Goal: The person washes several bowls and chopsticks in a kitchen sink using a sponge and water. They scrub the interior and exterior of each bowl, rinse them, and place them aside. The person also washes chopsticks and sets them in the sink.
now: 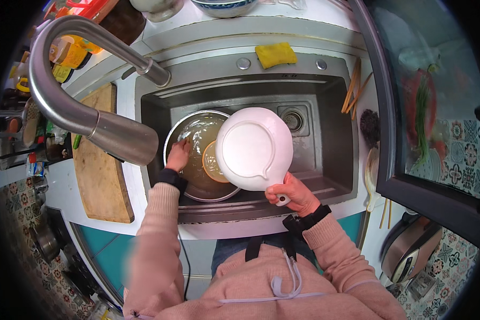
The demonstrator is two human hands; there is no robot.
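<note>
A: Nearest, at the bottom of the frame, is your pink sweater (229, 285). Right of centre, your right hand (294, 193) is wrapped around the short handle of a white bowl (248, 149), whose underside faces up toward you.

B: Left of centre, your left hand (178, 156) is over the rim of a metal basin (210, 200), fingers bent at the water (197, 127). I cannot tell whether they hold anything.

A: An orange dish (211, 165) sits in that water, partly hidden by your bowl. What could go wrong?

B: One wet hand on a small handle might let the bowl twist or slip; it could strike the dish or rim and splash you. Reaching deeper could soak your left wristband (172, 180).

A: Farther off, the sink (340, 144) surrounds the basin. The tap (125, 140) hangs at the left; lifting your left hand carelessly could knock it.

B: Beyond, at top centre, a yellow sponge (276, 55) lies on the sink's far ledge.
</note>
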